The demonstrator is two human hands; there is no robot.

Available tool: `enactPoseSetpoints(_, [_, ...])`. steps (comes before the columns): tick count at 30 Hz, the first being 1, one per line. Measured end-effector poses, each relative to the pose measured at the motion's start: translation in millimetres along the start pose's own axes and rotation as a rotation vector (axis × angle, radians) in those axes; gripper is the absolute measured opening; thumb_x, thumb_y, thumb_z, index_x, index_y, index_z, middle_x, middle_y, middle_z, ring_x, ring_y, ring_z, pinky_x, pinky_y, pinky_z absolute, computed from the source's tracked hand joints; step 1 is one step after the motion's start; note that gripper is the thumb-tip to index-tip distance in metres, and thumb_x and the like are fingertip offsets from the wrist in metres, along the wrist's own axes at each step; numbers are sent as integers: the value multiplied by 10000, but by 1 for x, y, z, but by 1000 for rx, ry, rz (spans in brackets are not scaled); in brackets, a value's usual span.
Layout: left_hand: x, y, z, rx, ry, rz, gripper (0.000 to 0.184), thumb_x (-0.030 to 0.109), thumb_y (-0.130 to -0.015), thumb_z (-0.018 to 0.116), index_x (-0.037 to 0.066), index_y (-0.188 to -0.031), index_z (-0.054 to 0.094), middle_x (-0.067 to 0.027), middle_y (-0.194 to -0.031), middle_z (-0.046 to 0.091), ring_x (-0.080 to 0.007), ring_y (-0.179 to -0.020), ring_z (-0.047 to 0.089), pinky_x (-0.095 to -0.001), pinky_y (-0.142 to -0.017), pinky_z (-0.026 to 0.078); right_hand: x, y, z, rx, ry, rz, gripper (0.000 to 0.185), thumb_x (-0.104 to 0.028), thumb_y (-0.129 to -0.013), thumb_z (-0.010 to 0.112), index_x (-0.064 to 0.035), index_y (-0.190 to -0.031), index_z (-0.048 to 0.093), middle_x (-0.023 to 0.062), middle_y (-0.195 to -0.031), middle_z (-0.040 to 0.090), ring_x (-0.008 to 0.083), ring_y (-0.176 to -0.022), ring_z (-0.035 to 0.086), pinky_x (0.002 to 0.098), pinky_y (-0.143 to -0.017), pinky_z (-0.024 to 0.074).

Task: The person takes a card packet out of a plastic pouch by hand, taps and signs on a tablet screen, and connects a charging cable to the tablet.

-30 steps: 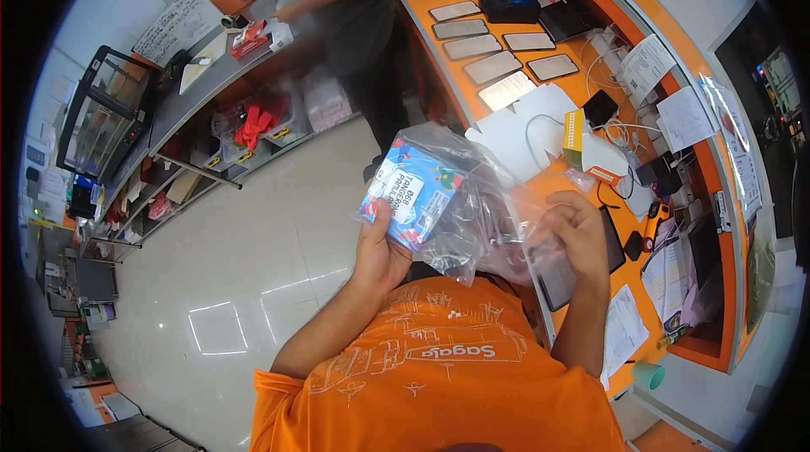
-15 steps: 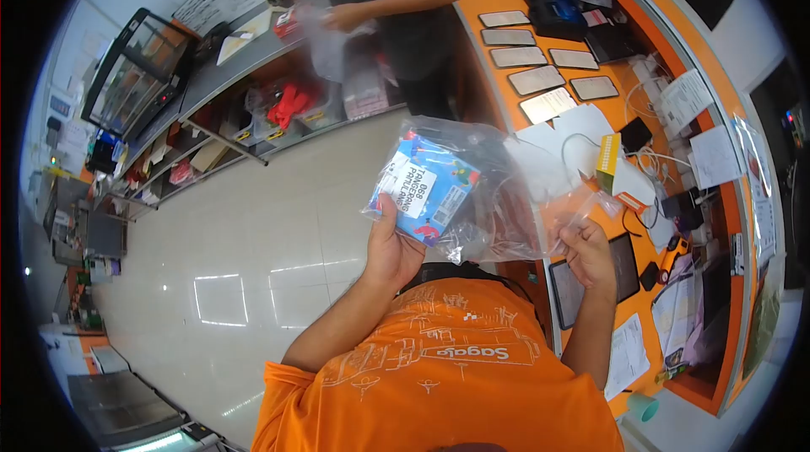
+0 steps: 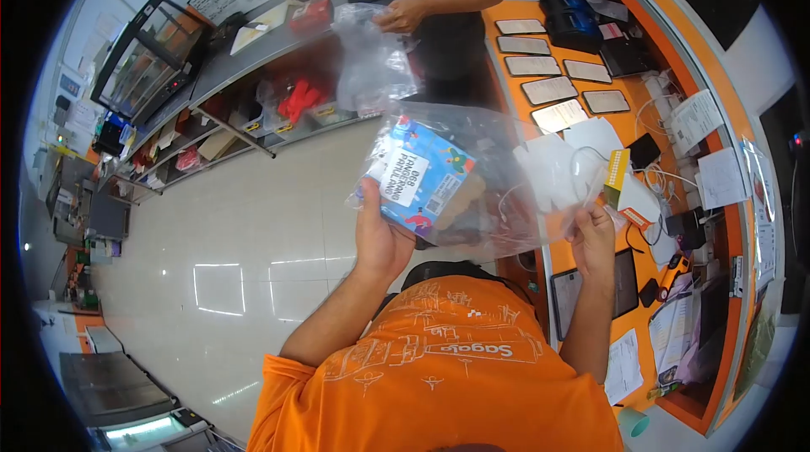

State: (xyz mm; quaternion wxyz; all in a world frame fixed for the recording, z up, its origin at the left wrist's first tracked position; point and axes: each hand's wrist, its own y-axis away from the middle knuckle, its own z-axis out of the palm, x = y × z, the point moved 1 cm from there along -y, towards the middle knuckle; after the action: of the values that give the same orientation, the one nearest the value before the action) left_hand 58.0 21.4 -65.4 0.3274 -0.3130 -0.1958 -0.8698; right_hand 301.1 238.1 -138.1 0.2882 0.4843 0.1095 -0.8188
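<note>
A clear plastic bag (image 3: 506, 199) stretches between my two hands in front of my chest. In its left end lies a flat blue package (image 3: 434, 167) with colourful drawings and a white printed label (image 3: 403, 179). My left hand (image 3: 381, 237) grips the package through the plastic, thumb on top near the label and fingers underneath. At the other end of the bag, my right hand (image 3: 593, 231) pinches the plastic edge. The right part of the bag looks flat and see-through, with the desk showing behind it.
Several phones (image 3: 533, 66) lie in rows on the orange desk (image 3: 498, 26) to my right, with papers, cables and a yellow box (image 3: 617, 169). Ahead, a person in dark clothes (image 3: 447, 39) holds another clear bag (image 3: 371, 56) by a grey counter (image 3: 221, 72).
The bag has been pulled flatter and wider between my hands. Both hands keep hold. The other person's clear bag is now spread out and hangs lower, and one hand has moved back.
</note>
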Motion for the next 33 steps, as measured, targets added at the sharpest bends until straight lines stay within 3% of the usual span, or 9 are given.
enactPoseSetpoints(5, [2, -10, -8, -12, 23, 14, 605, 510, -1047, 390, 69, -1461, 402, -90, -1431, 530, -233, -1308, 522, -420, -1083, 426, -9, 0, 7, -28, -86, 65, 150, -103, -899, 735, -15, -995, 659, 54, -832, 673, 105, -633, 574, 220, -542, 440])
enactPoseSetpoints(15, [-24, -20, -78, 93, -22, -229, 460, 348, -1047, 471, 69, -1412, 445, -94, -1383, 563, -237, -1243, 572, -418, -1024, 478, 0, -11, 31, -275, -360, 158, 99, -67, -939, 671, -11, -1019, 651, 73, -899, 699, 149, -766, 670, 275, -693, 563])
enactPoseSetpoints(19, [-45, -8, -127, 134, -289, -308, 433, 92, -968, 602, 81, -1366, 433, -100, -1226, 608, -245, -1126, 619, -405, -916, 544, 29, -9, 53, -243, -305, 331, 122, -15, -934, 649, 3, -1055, 655, 76, -945, 694, 152, -808, 667, 260, -732, 552])
enactPoseSetpoints(23, [-57, 9, -149, 276, -316, -540, 531, 85, -930, 666, 134, -1399, 422, -124, -1314, 553, -261, -1203, 562, -441, -991, 486, 44, -8, 93, -366, -380, 484, 144, -26, -923, 668, 10, -1063, 669, 84, -952, 692, 154, -801, 661, 257, -724, 539])
enactPoseSetpoints(24, [-53, 11, -145, 273, -509, -443, 527, 108, -933, 668, 148, -1400, 428, -129, -1335, 541, -264, -1216, 552, -435, -1004, 475, 49, -8, 99, -404, -413, 501, 145, -16, -923, 660, 17, -1064, 671, 87, -943, 695, 161, -804, 665, 269, -725, 541])
enactPoseSetpoints(26, [-52, 13, -137, 245, -887, -241, 518, 154, -939, 672, 175, -1402, 441, -140, -1376, 517, -270, -1240, 532, -423, -1030, 451, 57, -6, 113, -468, -408, 531, 146, -22, -921, 664, 30, -1057, 674, 83, -935, 692, 155, -796, 655, 271, -717, 529])
enactPoseSetpoints(27, [-47, 10, -132, 157, -967, -57, 488, 144, -924, 699, 101, -1350, 467, -118, -1319, 552, -216, -1176, 563, -398, -993, 462, 58, -7, 121, -496, -371, 543, 151, -40, -919, 676, 36, -1049, 674, 77, -936, 688, 143, -785, 641, 262, -708, 516])
enactPoseSetpoints(30, [-3, 3, -82, -120, -794, -232, 420, 163, -908, 730, 44, -1249, 517, -118, -1220, 606, -197, -1101, 608, -383, -980, 469, 60, -8, 146, -561, -137, 536, 161, -65, -910, 697, 50, -1023, 687, 65, -894, 682, 122, -760, 617, 254, -689, 491])
enactPoseSetpoints(33, [5, 7, -50, -292, -712, -200, 304, 143, -914, 731, -15, -1110, 560, -104, -1082, 652, -175, -1001, 653, -323, -871, 526, 64, -2, 161, -582, 10, 484, 170, -70, -891, 720, 59, -1000, 702, 65, -841, 683, 115, -742, 614, 253, -684, 488])
